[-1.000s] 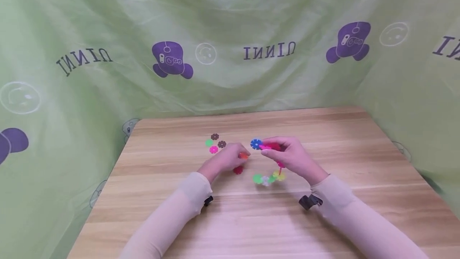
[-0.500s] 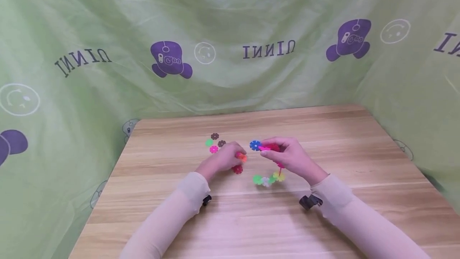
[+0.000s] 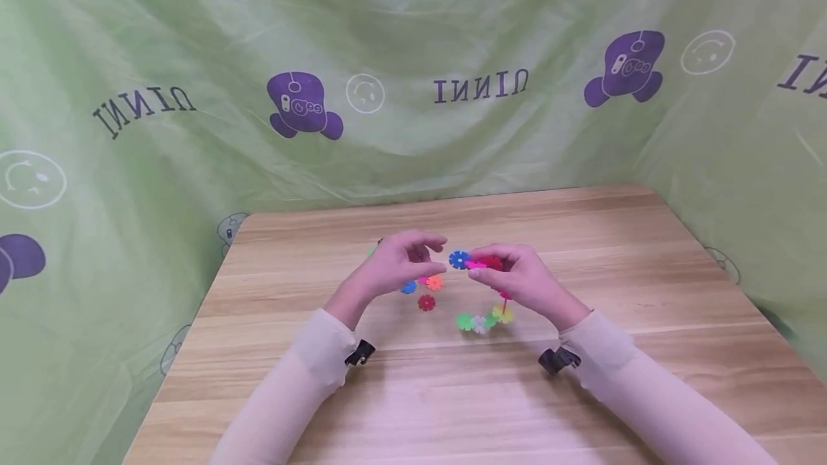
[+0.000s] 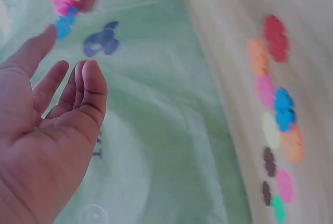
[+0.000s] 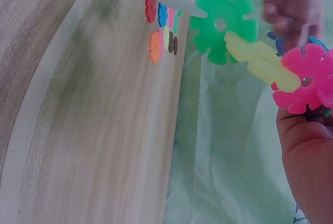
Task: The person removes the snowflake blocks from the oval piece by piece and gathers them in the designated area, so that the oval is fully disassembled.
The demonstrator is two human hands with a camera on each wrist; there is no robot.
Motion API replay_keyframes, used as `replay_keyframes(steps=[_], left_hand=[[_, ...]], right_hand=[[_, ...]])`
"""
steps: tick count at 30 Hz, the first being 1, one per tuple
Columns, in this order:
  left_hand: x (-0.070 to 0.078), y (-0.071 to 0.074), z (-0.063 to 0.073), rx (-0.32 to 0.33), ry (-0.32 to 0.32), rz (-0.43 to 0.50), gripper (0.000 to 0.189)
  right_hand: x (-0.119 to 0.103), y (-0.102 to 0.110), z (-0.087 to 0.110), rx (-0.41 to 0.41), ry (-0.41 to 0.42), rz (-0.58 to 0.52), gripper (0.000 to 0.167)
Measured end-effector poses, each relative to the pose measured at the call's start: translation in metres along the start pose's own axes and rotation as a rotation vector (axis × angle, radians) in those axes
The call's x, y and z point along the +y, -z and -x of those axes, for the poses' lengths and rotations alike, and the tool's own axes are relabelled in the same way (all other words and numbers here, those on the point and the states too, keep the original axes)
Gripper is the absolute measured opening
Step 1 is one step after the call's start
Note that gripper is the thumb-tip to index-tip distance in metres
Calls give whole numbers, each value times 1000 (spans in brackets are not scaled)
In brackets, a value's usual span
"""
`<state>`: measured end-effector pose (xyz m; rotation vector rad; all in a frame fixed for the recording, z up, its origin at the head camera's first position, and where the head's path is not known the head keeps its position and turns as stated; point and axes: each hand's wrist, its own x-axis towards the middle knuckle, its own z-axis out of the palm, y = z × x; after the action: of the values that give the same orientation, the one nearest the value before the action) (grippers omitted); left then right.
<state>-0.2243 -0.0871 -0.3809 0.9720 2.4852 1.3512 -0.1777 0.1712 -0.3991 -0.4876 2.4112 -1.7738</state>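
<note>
My right hand [image 3: 523, 280] pinches a chain of interlocking plastic flower discs above the table. A blue disc [image 3: 459, 260] forms its near-left end, joined to a pink disc [image 3: 475, 264] beside the fingertips. From that hand the chain hangs down through a yellow disc [image 3: 503, 315] and a white disc [image 3: 479, 324] to a green disc [image 3: 464, 321]. The left hand [image 3: 394, 264] holds nothing; its thumb and fingers are apart, facing the blue disc across a small gap. In the right wrist view, a pink disc [image 5: 304, 78] covers part of the right hand.
Loose discs lie on the wooden table [image 3: 271, 350] below and behind the left hand, among them orange [image 3: 435, 283], red [image 3: 426, 303] and blue [image 3: 408, 287] ones. The left wrist view shows several more, including brown discs [image 4: 269, 161]. A green curtain [image 3: 413, 149] surrounds the table.
The left hand has risen off the loose discs and opened out, uncovering the orange and blue discs on the table. The right hand and its chain have stayed nearly still.
</note>
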Motion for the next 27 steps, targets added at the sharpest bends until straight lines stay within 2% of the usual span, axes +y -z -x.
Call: replay_keyframes(steps=[5,8,13,21,27], left_hand=[[16,-4,2,-63,-73,95,40],[20,-8,3,-65,-94,114,31],[22,-10,3,-33,-94,123,22],[22,-10,2,-21,-78,146,15],[21,-14,4,-34,-73,156,20]], right_hand=[[-3,-4,0,-27,30,-23,32],[-5,-5,0,-41,59,-45,31],[-6,-7,-1,-38,67,-65,32],[-10,-6,0,14,20,18,39],[-10,-8,2,7,51,-6,34]])
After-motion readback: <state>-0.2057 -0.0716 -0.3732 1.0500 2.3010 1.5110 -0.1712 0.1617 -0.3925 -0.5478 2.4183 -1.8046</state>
